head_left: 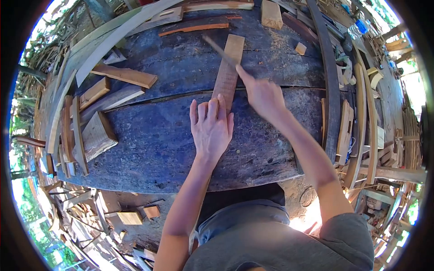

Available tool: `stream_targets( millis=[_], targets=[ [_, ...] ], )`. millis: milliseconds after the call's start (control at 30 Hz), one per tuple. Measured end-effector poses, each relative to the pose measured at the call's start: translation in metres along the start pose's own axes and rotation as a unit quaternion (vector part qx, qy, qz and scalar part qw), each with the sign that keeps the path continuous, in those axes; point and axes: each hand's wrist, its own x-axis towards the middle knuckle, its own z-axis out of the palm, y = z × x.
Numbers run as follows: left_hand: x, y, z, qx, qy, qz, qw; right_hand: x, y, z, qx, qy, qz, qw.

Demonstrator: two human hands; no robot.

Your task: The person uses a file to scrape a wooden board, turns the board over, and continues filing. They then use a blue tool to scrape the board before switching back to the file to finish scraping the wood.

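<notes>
A narrow flat wooden board point(224, 81) lies lengthwise on the blue-stained workbench point(149, 135). My left hand point(210, 122) holds down its near end, with bent fingers over the wood and the thumb along the right side. Closed around a long, thin, file-like tool point(219, 49), my right hand point(264, 97) is to the right of the board. Its index finger stretches along the tool, which slants across the board's upper part and points to the far left. The handle is hidden inside my fist, and motion blurs the tool slightly.
Wood offcuts point(124, 74) and a thick wedge-shaped block point(99, 135) lie at the left. Farther back are a reddish strip point(194, 28), a squared block point(271, 16) and a small wood cube point(300, 49). A long dark curved strip point(332, 99) runs down the right.
</notes>
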Motion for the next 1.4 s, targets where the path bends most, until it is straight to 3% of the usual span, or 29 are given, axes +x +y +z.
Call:
stream_targets(
  millis=[100,200,267,400,567,700,767,867,1100,1300,1400],
  targets=[
    [0.000,0.000,0.001,-0.010,-0.012,0.003,1.000,-0.046,-0.011,-0.016,-0.029,-0.094,-0.007,0.995],
    [-0.001,0.000,0.002,-0.015,-0.009,0.017,1.000,-0.045,-0.011,-0.016,-0.017,-0.099,0.004,0.995],
    [0.000,0.000,0.000,-0.002,-0.011,0.012,1.000,-0.001,-0.008,0.002,0.031,-0.016,-0.012,0.999],
    [0.000,0.002,-0.001,0.012,-0.007,0.000,1.000,0.030,-0.017,0.006,0.020,0.003,-0.036,0.999],
    [-0.002,0.000,0.000,-0.010,-0.001,-0.003,1.000,-0.034,-0.007,-0.010,0.005,-0.063,0.000,0.998],
    [0.001,0.001,0.001,-0.003,-0.015,0.006,1.000,-0.035,0.005,-0.008,-0.033,-0.077,0.008,0.996],
    [0.000,0.001,0.000,0.011,-0.015,0.009,1.000,0.008,0.019,0.008,0.010,0.031,0.010,0.999],
    [0.000,0.002,-0.002,0.009,-0.006,0.001,1.000,0.040,0.018,0.007,-0.021,0.042,0.011,0.999],
    [0.001,0.000,0.001,0.001,-0.016,0.003,1.000,-0.053,-0.007,-0.013,-0.002,-0.080,-0.031,0.996],
    [-0.001,0.003,-0.001,0.018,-0.020,0.006,1.000,0.035,0.015,0.004,-0.024,-0.015,-0.009,1.000],
    [-0.001,0.006,0.000,0.014,0.002,-0.014,1.000,0.037,0.009,0.002,-0.025,0.000,-0.005,1.000]
  ],
)
